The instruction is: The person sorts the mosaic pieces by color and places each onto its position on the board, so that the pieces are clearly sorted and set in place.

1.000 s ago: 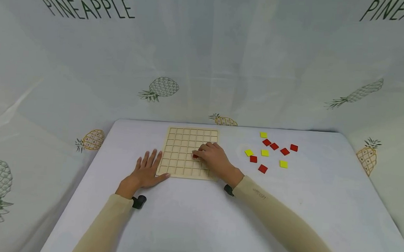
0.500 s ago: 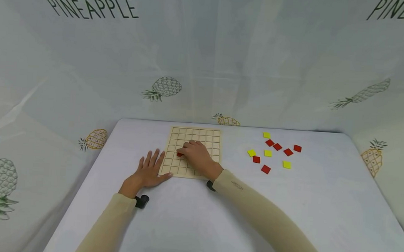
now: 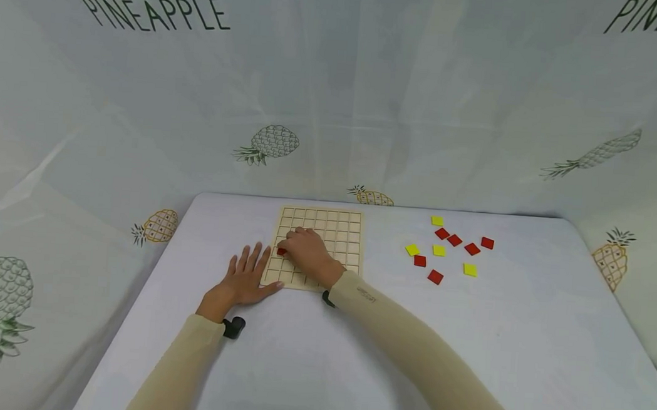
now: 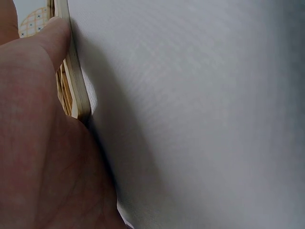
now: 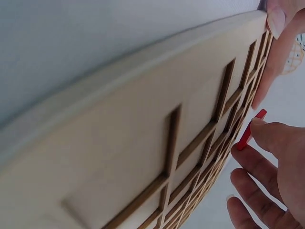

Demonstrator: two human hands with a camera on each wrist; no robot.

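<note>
A pale wooden grid board (image 3: 338, 237) lies near the back of the white table. My right hand (image 3: 307, 251) is over its left part and pinches a red square tile (image 5: 251, 130) between thumb and index finger; in the right wrist view the tile is tilted, just above the grid. My left hand (image 3: 243, 283) rests flat at the board's front left corner, fingers spread. Its thumb (image 4: 53, 40) touches the board's front edge in the left wrist view.
To the right of the board lie several loose red tiles (image 3: 435, 277) and several yellow tiles (image 3: 470, 270). A pineapple-print cloth (image 3: 458, 112) hangs behind the white table (image 3: 495, 340).
My right hand has moved left across the board with the red tile pinched in it. The left hand has stayed at the corner. The head view has shifted slightly.
</note>
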